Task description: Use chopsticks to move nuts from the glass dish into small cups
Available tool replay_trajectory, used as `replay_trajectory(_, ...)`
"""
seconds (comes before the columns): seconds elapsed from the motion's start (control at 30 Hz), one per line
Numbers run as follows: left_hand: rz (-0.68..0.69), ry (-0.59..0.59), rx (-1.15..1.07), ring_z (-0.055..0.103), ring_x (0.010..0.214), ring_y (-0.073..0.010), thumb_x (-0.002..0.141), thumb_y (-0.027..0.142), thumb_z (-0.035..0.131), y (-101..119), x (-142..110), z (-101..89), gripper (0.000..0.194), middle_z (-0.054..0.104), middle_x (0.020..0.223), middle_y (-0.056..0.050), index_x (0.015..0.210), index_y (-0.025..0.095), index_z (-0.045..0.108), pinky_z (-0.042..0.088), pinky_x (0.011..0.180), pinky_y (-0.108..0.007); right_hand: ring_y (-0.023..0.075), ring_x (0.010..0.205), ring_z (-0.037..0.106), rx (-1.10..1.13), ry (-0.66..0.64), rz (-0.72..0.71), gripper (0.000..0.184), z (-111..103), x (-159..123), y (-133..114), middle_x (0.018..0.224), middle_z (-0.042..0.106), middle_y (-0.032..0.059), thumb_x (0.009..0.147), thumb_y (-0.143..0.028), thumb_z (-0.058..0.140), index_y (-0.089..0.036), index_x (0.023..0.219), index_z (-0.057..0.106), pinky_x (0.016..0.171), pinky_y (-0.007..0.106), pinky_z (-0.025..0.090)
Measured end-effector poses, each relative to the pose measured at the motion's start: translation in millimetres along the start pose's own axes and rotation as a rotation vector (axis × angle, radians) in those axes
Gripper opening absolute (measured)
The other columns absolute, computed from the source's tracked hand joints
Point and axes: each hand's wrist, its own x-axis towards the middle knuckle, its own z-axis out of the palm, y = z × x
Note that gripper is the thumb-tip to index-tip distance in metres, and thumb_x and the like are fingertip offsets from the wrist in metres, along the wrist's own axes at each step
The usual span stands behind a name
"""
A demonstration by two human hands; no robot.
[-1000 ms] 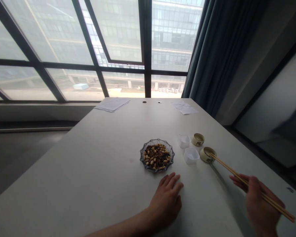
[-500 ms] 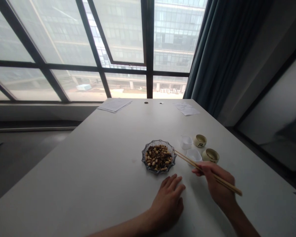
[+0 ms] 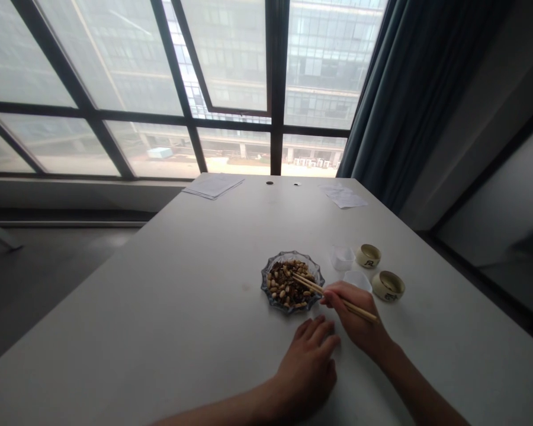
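Observation:
A pair of wooden chopsticks [image 3: 353, 307] is gripped in my right hand [image 3: 353, 313]; their tips reach into a mix of nuts and dark dried pieces [image 3: 289, 285]. That mix fills a scalloped glass dish [image 3: 270, 302] on the white table. Just in front of the dish my left hand [image 3: 311, 361] rests on the tabletop, palm down, with its fingers stretched out and nothing in it. Beyond my right hand sit two clear plastic cups, a far one [image 3: 342, 258] and a near one [image 3: 359, 280], the near one partly hidden by the hand.
Two small cream ceramic bowls with dark markings, a far one [image 3: 368, 255] and a near one [image 3: 388, 286], stand right of the plastic cups. Papers lie at the table's far left [image 3: 214, 186] and far right [image 3: 343, 196]. A window and a blue curtain [image 3: 395, 106] are behind the table.
My right hand has moved left, bringing the chopstick tips from the dish's right rim into the nut mix. My left hand stays in place. The whole view has shifted slightly.

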Motion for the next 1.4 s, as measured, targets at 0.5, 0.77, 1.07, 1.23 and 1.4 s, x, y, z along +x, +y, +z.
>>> replay_trajectory(0.5, 0.007, 0.004, -0.007, 0.038, 0.145, -0.0266, 0.089, 0.019, 0.064, 2, 2, -2.4, 0.043, 0.052, 0.15, -0.006, 0.131, 0.026, 0.06, 0.019, 0.127, -0.042, 0.0191, 0.085, 0.071, -0.039, -0.091, -0.095, 0.019, 7, 9, 0, 0.092, 0.074, 0.007, 0.102, -0.027, 0.059, -0.02, 0.096, 0.075, 0.077, 0.028, 0.056)
replay_trajectory(0.77, 0.015, 0.012, -0.016, 0.041, 0.143, -0.0272, 0.089, 0.019, 0.065, 1, 1, -2.3, 0.041, 0.054, 0.149, -0.006, 0.129, 0.025, 0.06, 0.02, 0.126, -0.041, 0.0193, 0.083, 0.071, -0.059, -0.065, -0.132, 0.017, 7, 7, 1, 0.091, 0.074, 0.0075, 0.101, -0.027, 0.061, -0.02, 0.097, 0.076, 0.075, 0.028, 0.057)
replay_trajectory(1.07, 0.03, 0.038, -0.048, 0.043, 0.142, -0.0276, 0.088, 0.018, 0.064, 1, 1, -3.1, 0.041, 0.056, 0.145, -0.007, 0.128, 0.025, 0.061, 0.022, 0.125, -0.042, 0.0194, 0.089, 0.073, -0.009, -0.068, -0.13, 0.018, 11, 7, 5, 0.096, 0.076, 0.0076, 0.102, -0.024, 0.06, -0.02, 0.099, 0.077, 0.081, 0.029, 0.058)
replay_trajectory(1.23, 0.028, 0.043, -0.057, 0.042, 0.143, -0.0262, 0.088, 0.019, 0.064, 1, 1, -3.0, 0.042, 0.056, 0.146, -0.006, 0.129, 0.025, 0.061, 0.02, 0.126, -0.04, 0.0191, 0.089, 0.073, -0.004, -0.044, -0.115, 0.019, 14, 2, 8, 0.094, 0.075, 0.0071, 0.102, -0.022, 0.058, -0.019, 0.096, 0.075, 0.083, 0.028, 0.056)
replay_trajectory(1.4, 0.029, 0.038, -0.047, 0.04, 0.145, -0.0259, 0.089, 0.019, 0.064, -1, 1, -1.1, 0.042, 0.053, 0.15, -0.006, 0.131, 0.025, 0.061, 0.019, 0.126, -0.04, 0.0182, 0.088, 0.072, -0.027, -0.025, -0.118, 0.015, 13, 0, 11, 0.094, 0.074, 0.0067, 0.101, -0.021, 0.06, -0.019, 0.096, 0.074, 0.082, 0.027, 0.055)
